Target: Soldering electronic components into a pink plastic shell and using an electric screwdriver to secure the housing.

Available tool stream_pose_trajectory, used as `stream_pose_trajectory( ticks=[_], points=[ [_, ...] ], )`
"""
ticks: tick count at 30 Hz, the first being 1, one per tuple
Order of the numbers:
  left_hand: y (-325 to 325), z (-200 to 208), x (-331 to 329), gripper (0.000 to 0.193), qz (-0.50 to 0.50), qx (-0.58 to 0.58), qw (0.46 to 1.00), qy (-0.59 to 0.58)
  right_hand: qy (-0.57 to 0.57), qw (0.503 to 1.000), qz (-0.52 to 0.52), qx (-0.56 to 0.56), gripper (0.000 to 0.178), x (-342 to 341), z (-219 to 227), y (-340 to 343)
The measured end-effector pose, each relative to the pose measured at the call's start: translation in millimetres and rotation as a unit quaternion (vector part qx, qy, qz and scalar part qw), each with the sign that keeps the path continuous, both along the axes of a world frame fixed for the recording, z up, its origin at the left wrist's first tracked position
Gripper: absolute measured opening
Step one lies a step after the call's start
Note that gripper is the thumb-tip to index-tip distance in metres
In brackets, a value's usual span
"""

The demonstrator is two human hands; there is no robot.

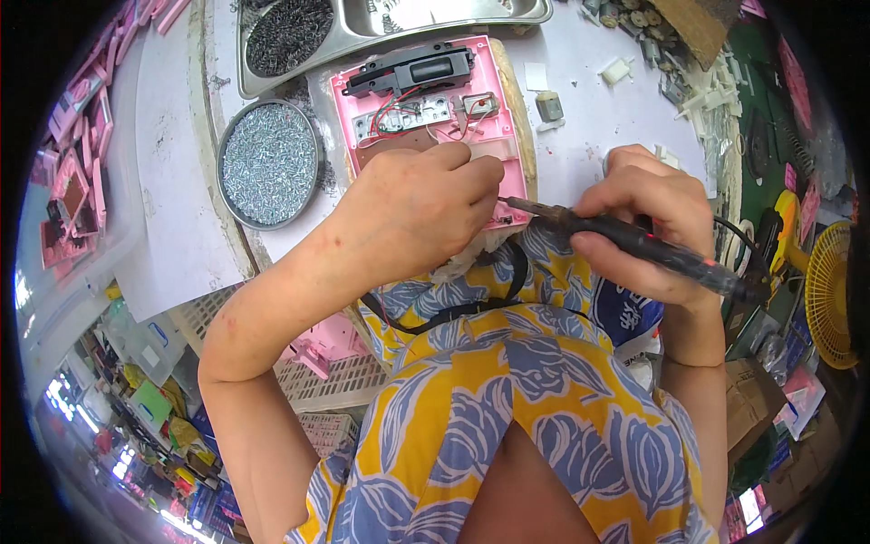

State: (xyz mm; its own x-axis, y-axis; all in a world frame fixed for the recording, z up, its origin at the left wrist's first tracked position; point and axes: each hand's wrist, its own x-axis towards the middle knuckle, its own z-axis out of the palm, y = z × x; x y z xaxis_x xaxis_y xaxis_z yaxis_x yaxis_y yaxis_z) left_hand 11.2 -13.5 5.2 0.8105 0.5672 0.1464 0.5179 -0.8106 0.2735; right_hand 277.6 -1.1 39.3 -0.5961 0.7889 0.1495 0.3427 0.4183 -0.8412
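Worktop [580, 136], white-surfaced, bearing the parts listed below. Metal tray [339, 27] at the far side, one compartment filled with small dark pieces. Pink casing [514, 172], open, lying nearer the person than the tray and partly beneath the left hand [426, 195]. Round dish [318, 168], left of the casing, filled with small silvery pieces. Left fingers curled over the casing; whether they pinch anything cannot be told. Right hand [657, 204], fingers closed around a soldering iron [634, 238], its tip just beside the left hand. Black module [412, 68], seated at the casing's far end.
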Motion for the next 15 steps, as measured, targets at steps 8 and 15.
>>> stream_pose_trajectory(
  ticks=[8,15],
  points=[
    [5.8,-3.2,-2.1,0.017,-0.033,0.017,0.999,-0.004,0.124,0.938,-0.307,-0.101,0.025,152.1,3.3,-43.6],
    [3.8,1.7,3.4,0.029,-0.029,0.023,0.999,0.004,0.150,0.737,-0.636,0.172,0.013,273.7,18.1,-69.7]
  ],
)
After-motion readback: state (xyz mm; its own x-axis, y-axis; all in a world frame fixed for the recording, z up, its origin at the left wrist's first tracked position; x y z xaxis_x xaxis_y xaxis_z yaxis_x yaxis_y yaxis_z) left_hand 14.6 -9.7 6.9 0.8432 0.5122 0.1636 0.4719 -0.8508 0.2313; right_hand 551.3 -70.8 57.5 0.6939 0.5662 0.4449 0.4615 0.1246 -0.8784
